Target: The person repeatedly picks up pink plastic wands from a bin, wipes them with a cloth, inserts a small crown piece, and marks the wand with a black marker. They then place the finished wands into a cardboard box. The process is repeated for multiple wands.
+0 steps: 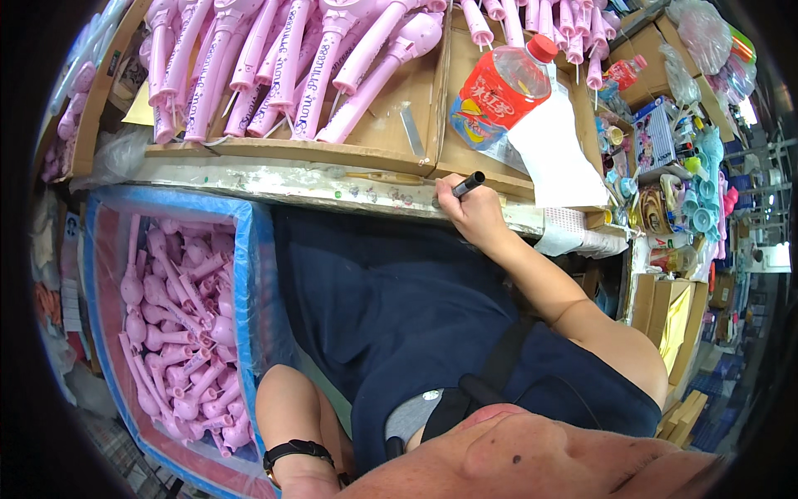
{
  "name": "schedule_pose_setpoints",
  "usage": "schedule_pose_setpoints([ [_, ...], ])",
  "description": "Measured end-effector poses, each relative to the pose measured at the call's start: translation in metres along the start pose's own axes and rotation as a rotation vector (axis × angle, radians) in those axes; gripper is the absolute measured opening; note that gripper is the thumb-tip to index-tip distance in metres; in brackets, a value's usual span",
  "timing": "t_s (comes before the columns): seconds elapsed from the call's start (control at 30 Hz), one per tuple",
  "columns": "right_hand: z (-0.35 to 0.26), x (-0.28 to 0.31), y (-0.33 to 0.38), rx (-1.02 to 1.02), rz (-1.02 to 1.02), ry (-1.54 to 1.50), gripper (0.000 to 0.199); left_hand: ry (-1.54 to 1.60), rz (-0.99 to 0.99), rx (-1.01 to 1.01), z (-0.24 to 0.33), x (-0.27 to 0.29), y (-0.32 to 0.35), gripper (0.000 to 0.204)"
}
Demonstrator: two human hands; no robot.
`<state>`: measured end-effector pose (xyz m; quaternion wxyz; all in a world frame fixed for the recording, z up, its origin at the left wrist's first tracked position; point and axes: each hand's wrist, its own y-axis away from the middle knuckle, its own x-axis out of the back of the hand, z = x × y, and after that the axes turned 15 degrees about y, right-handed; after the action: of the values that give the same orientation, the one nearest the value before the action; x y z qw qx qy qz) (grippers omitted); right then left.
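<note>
My right hand point(474, 213) is closed around a black marker point(468, 185) at the front edge of the bench, the marker's dark end sticking up past my fingers. A thin brownish stick-like tool point(385, 177) lies on the bench edge, left of that hand. My left arm is bent back toward me, with a black-strapped watch on the wrist. Only the base of my left hand point(309, 484) shows at the lower edge; its fingers are hidden. Beyond the bench edge, long pink plastic parts point(307, 75) with dark lettering lie piled in a cardboard tray point(378, 116).
At left stands a blue-rimmed, plastic-lined bin point(243, 274) full of pink parts point(187, 333). A red-capped drink bottle point(503, 91) and white paper point(559, 154) lie in a second tray, with more pink parts behind. Cluttered shelves with turquoise parts point(706, 183) stand at right.
</note>
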<state>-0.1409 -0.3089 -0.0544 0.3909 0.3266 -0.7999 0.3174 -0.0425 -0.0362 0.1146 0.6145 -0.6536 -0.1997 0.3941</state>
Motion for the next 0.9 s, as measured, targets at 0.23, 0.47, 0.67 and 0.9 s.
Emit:
schedule_pose_setpoints([
  [0.23,0.013,0.006,0.019,0.034,0.002,0.022,0.024,0.0,0.0,0.023,-0.007,-0.001,0.005,0.033],
  [0.47,0.025,-0.001,0.035,0.005,0.087,0.115,0.021,0.013,-0.026,0.051,-0.008,0.0,0.003,0.034],
  [0.67,0.032,-0.013,0.034,0.041,0.1,0.099,0.019,0.059,-0.01,0.015,-0.008,-0.002,0.0,0.034],
  [0.9,0.036,0.061,0.038,0.381,0.096,-0.095,0.01,0.097,0.051,-0.122,0.01,0.004,-0.006,0.035],
])
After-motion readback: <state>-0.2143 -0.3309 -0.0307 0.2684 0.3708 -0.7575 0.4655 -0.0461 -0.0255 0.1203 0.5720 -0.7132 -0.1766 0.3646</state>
